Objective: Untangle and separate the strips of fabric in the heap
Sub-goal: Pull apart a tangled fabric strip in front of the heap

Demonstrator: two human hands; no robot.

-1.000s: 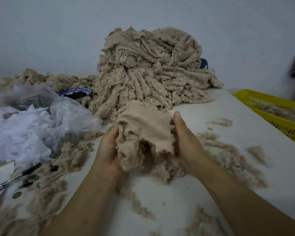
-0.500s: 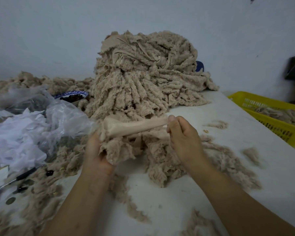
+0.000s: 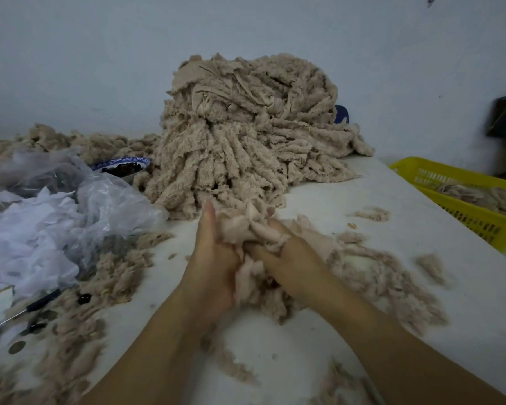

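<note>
Both hands, left hand (image 3: 214, 267) and right hand (image 3: 287, 258), are clenched around one bunched strip (image 3: 246, 229) (big heap (image 3: 246, 147) waits behind); next it probably needs pulling free and straightening.

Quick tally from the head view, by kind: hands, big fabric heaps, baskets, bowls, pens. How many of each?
Hands: 2, the left hand and the right hand, both gripping one crumpled fabric piece
Big fabric heap: 1
Yellow basket: 1
Blue-rimmed bowl: 1
Pen: 1
Total: 6
Loose fluff and scraps not counted.
</note>
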